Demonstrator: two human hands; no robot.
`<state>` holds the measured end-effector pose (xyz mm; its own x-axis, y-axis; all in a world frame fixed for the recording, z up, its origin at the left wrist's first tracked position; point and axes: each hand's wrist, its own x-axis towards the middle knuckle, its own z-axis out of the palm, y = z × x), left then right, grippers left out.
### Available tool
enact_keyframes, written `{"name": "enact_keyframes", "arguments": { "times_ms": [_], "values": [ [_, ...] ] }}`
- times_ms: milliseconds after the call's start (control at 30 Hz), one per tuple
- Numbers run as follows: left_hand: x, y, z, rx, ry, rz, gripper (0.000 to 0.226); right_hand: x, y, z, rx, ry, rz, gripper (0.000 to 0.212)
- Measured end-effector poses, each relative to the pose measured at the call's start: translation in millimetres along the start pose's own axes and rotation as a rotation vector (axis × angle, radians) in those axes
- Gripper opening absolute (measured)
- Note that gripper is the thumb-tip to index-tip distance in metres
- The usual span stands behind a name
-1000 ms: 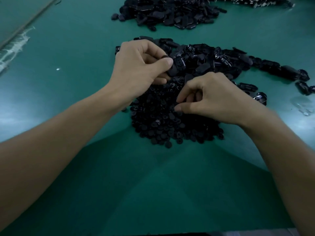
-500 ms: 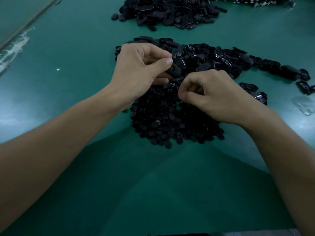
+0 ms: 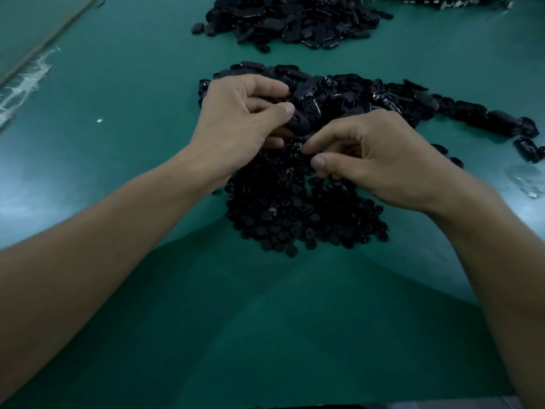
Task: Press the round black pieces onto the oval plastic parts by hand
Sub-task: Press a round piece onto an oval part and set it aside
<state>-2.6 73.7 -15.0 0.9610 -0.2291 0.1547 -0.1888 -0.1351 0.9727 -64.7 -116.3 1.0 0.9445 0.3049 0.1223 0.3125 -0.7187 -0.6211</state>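
Note:
A heap of small round black pieces lies on the green table in front of me. Behind it spreads a pile of oval black plastic parts. My left hand pinches one oval part between thumb and fingers, just above the far edge of the round heap. My right hand is low over the round pieces, its index finger and thumb parted and their tips touching the heap. Its other fingers are curled under, hiding what lies beneath them.
A second, larger pile of black parts sits at the far edge. A trail of oval parts runs off to the right, near a clear plastic scrap. White streaks mark the table's left side.
My right hand has dropped from beside the left hand's oval part down to the round heap, and its thumb and index finger have parted. The left hand has hardly moved.

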Motion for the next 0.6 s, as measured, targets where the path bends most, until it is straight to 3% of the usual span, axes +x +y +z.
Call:
{"name": "enact_keyframes", "arguments": {
  "times_ms": [300,600],
  "values": [
    [-1.6,0.8,1.4,-0.043,-0.012,-0.026,0.004,-1.6,0.3,-4.4,0.068,-0.102,0.013,0.018],
    [-1.5,0.0,2.6,-0.078,-0.030,-0.058,0.010,0.1,4.5,-3.3,0.183,0.067,0.033,0.014]
  ]
}}
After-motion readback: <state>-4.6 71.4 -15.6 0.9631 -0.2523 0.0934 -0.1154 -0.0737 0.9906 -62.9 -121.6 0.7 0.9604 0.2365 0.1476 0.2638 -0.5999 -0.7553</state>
